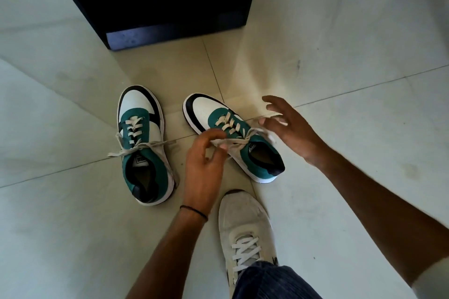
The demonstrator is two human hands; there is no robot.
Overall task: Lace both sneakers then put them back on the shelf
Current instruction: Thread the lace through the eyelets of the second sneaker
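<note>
Two green, white and black sneakers stand on the tiled floor, toes pointing away from me. The left sneaker (143, 143) has its cream laces tied in a bow across the tongue. The right sneaker (233, 136) is laced, with its lace ends loose. My left hand (204, 158) hovers over the right sneaker's near side and pinches a lace end (233, 142) between thumb and fingers. My right hand (289, 128) is just right of that sneaker, fingers spread and blurred, with the other lace end running by its fingertips; a grip on it does not show.
A dark shelf unit (170, 2) stands on the floor straight ahead, beyond the sneakers. My own foot in a white laced shoe (245, 233) and a dark trouser leg are at the bottom centre. Pale floor tiles (60, 104) stretch to both sides.
</note>
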